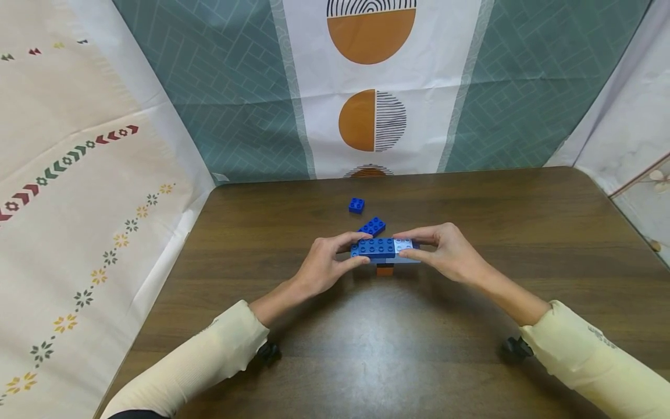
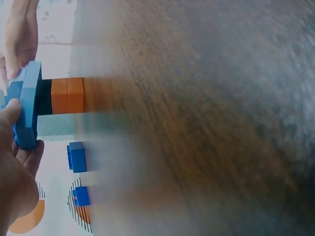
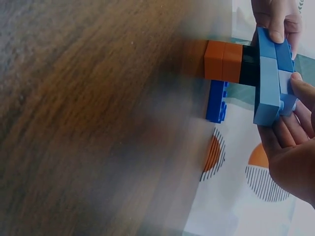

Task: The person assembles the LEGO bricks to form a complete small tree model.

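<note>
A small brick build point(image 1: 384, 248) stands mid-table: orange bricks point(image 1: 384, 270) at the bottom, a black brick point(image 3: 248, 64) above them, then a long light-blue brick point(image 3: 268, 83) carrying a dark blue brick point(image 1: 376, 247) and a pale one point(image 1: 403, 244). My left hand point(image 1: 361, 249) pinches the build's left end between thumb and fingers. My right hand point(image 1: 410, 244) pinches the right end the same way. In the left wrist view the light-blue brick point(image 2: 27, 108) sits in my left hand point(image 2: 19, 132), with the orange base point(image 2: 68, 96) on the wood.
Two loose blue bricks lie just behind the build, a long one point(image 1: 372, 226) and a small square one point(image 1: 356, 205). The dark wooden table point(image 1: 366, 361) is ringed by patterned cloth backdrops point(image 1: 371, 116) at the back and both sides.
</note>
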Motion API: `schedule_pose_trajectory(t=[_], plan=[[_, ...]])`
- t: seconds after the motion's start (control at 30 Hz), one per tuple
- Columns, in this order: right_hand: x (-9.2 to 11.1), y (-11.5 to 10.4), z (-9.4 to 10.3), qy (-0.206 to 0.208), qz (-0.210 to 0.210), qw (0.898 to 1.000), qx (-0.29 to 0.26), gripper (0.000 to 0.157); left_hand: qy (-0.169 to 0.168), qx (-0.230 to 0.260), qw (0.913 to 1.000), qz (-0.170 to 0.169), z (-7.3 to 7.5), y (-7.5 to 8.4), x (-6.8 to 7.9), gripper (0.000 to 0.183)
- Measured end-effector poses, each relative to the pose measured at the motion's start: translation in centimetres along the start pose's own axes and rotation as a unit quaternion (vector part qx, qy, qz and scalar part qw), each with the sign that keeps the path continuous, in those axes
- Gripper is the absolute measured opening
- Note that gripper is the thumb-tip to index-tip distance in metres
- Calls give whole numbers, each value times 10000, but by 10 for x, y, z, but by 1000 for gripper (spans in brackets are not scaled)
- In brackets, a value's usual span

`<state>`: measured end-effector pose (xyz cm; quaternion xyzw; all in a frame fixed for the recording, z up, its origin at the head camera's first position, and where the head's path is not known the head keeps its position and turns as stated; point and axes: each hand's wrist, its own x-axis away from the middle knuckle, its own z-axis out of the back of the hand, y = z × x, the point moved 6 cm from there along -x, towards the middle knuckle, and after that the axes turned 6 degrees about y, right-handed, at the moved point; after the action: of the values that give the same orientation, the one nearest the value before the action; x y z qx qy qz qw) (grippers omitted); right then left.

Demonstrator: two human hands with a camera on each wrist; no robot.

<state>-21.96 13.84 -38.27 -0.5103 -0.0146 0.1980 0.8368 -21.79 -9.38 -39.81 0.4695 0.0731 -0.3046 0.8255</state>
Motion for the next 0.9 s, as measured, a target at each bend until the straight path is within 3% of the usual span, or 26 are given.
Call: schedule_pose_trajectory(t=[0.6,0.9], plan=[[1,1,0,85,97,9998,126,33,32,-38,10000,-29,-1,-3,1,43],[0,4,-1,96,101,9998,149,33,-135,-260,9994,-174,0,-2,-1,44]])
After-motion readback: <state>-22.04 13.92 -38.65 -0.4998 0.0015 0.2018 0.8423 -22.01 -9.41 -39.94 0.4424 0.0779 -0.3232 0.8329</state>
